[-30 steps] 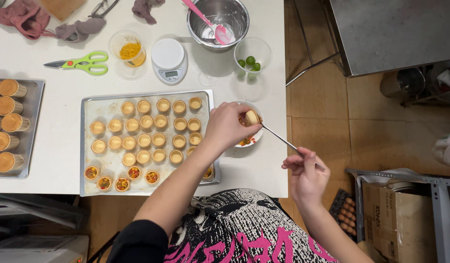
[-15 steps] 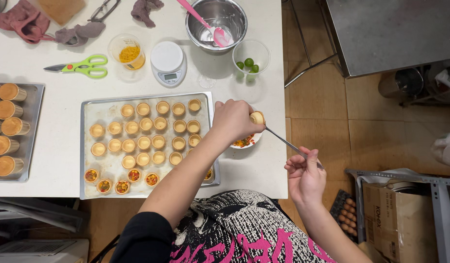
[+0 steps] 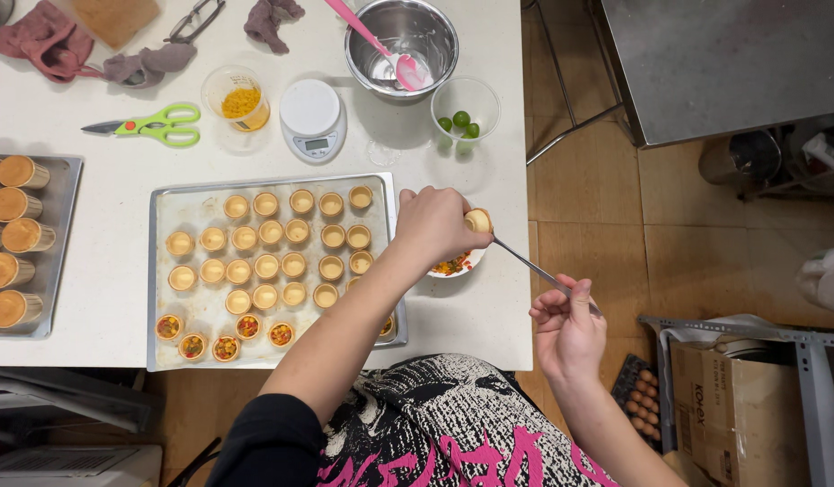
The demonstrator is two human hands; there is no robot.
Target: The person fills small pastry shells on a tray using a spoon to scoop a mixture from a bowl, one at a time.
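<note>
My left hand (image 3: 432,225) holds a small pastry cup (image 3: 477,220) over a white bowl of chopped filling (image 3: 453,265) at the table's right edge. My right hand (image 3: 568,326) grips a thin metal spoon (image 3: 530,267) whose tip reaches the cup. Left of the bowl lies a metal tray (image 3: 193,206) with several empty pastry cups and a front row of filled ones (image 3: 225,334).
On the white table stand a steel mixing bowl with a pink spatula (image 3: 401,34), a glass cup with green limes (image 3: 465,110), a small scale (image 3: 312,117), a cup of yellow filling (image 3: 236,99), green scissors (image 3: 155,125) and a second tray of cones (image 3: 29,234). Cardboard box (image 3: 705,406) on the floor.
My left hand with the cup has shifted slightly right and up over the bowl; my right hand has moved a little lower with the spoon.
</note>
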